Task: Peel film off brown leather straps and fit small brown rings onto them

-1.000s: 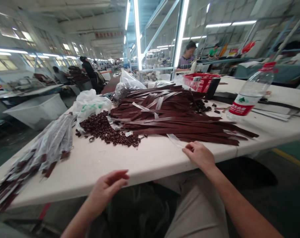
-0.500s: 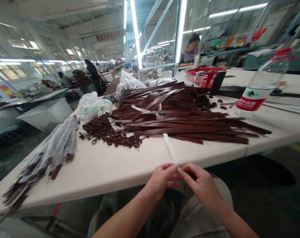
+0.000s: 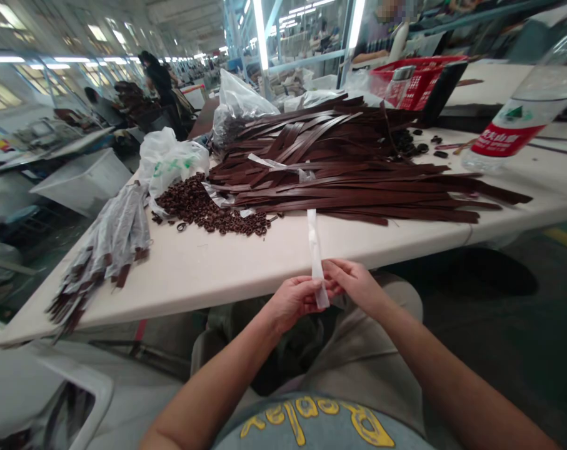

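Note:
A narrow white translucent plastic strip [image 3: 316,259] hangs between my hands, its far end against the table's near edge area and its lower end over my lap. My left hand [image 3: 290,303] is closed on the lower part, thumb on top. My right hand [image 3: 351,281] pinches the strip's right side with fingers and thumb together. Just beyond lies a large heap of dark brown leather-like straps [image 3: 358,194], with another white strip [image 3: 274,164] lying across them. Left of the straps is a pile of small brown loops [image 3: 203,209].
On the table [image 3: 184,275], wrapped strap bundles [image 3: 109,244] overhang the left edge. Plastic bags [image 3: 170,159], a red basket [image 3: 424,78] and a water bottle [image 3: 512,125] stand farther back. A white bin [image 3: 100,381] is at lower left. Other people work beyond.
My view has tilted downward, so my shirt now shows. The strip has turned broad side toward me, and my hands hold it lower along its length, with more of it showing.

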Demonstrator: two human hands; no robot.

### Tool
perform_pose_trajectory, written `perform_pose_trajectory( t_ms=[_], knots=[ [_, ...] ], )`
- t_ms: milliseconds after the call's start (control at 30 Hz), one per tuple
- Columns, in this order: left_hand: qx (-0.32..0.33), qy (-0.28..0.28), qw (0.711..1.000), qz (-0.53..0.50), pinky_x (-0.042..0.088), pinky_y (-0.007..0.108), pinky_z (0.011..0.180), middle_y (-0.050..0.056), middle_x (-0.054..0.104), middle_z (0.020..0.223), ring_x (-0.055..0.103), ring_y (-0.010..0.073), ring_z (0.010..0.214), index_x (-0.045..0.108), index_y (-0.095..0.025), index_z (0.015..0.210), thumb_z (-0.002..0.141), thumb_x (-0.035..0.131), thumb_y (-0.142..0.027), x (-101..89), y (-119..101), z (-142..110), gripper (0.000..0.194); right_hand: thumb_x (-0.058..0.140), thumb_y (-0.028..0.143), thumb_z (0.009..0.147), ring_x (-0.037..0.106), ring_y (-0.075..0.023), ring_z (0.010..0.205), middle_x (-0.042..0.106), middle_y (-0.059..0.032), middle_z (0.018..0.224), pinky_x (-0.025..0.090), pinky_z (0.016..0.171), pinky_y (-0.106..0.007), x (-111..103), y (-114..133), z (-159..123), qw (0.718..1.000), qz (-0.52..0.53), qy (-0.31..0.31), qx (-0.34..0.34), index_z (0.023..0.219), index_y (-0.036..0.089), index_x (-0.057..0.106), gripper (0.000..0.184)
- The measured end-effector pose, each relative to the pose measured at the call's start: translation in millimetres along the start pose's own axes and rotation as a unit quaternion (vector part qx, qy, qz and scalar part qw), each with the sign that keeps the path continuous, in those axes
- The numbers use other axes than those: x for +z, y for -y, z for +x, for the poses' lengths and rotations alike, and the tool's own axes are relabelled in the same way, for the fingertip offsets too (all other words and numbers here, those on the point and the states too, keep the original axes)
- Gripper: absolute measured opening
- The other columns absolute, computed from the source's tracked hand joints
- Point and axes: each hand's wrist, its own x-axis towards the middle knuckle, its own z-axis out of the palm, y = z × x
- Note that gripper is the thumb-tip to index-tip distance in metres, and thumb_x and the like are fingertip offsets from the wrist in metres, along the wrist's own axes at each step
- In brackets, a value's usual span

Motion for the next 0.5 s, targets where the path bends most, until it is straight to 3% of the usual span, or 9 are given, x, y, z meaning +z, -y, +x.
perform_pose_trajectory(
  t_ms=[100, 200, 333, 500],
  knots=[
    [-0.007, 0.020, 1.000, 0.005, 0.051, 0.024, 0.065, 0.011, 0.076, 0.085, 0.067, 0.0146, 0.067, 0.075, -0.010, 0.098, 0.069, 0.080, -0.043, 0.4, -0.9, -2.5, 0.043, 0.067, 0.074, 0.071, 0.051, -0.0106, 0.049, 0.059, 0.0014, 0.058, 0.043, 0.046, -0.023, 9.0, 4.1, 8.5, 1.000, 0.019, 0.010, 0.005, 0.072, 0.018, 0.063, 0.056],
    [-0.026, 0.033, 0.999, -0.005, 0.051, 0.024, 0.061, 0.012, 0.076, 0.086, 0.068, 0.0155, 0.066, 0.075, -0.011, 0.097, 0.072, 0.074, -0.040, -0.1, -2.5, -2.6, 0.038, 0.063, 0.076, 0.072, 0.055, -0.0125, 0.053, 0.064, -0.0014, 0.064, 0.046, 0.047, -0.024, 11.3, 8.8, 11.2, 0.999, 0.032, 0.017, 0.024, 0.073, 0.019, 0.063, 0.057],
    [-0.018, 0.014, 1.000, 0.019, 0.050, 0.024, 0.061, 0.010, 0.076, 0.082, 0.065, 0.0132, 0.062, 0.074, -0.012, 0.093, 0.064, 0.083, -0.037, -1.1, -2.1, -0.8, 0.039, 0.063, 0.071, 0.071, 0.059, -0.0155, 0.057, 0.067, -0.0035, 0.069, 0.048, 0.050, -0.026, 9.6, 10.1, 10.9, 0.999, 0.020, 0.022, 0.035, 0.075, 0.019, 0.064, 0.052],
    [-0.011, 0.018, 0.999, 0.040, 0.049, 0.024, 0.063, 0.006, 0.071, 0.073, 0.064, 0.0120, 0.061, 0.071, -0.011, 0.087, 0.054, 0.090, -0.043, 2.4, -0.3, 3.9, 0.050, 0.067, 0.053, 0.068, 0.045, -0.0114, 0.054, 0.055, 0.0026, 0.059, 0.038, 0.049, -0.025, 8.2, 7.9, 10.3, 0.999, -0.052, -0.010, -0.002, 0.065, 0.019, 0.061, 0.035]
  ],
)
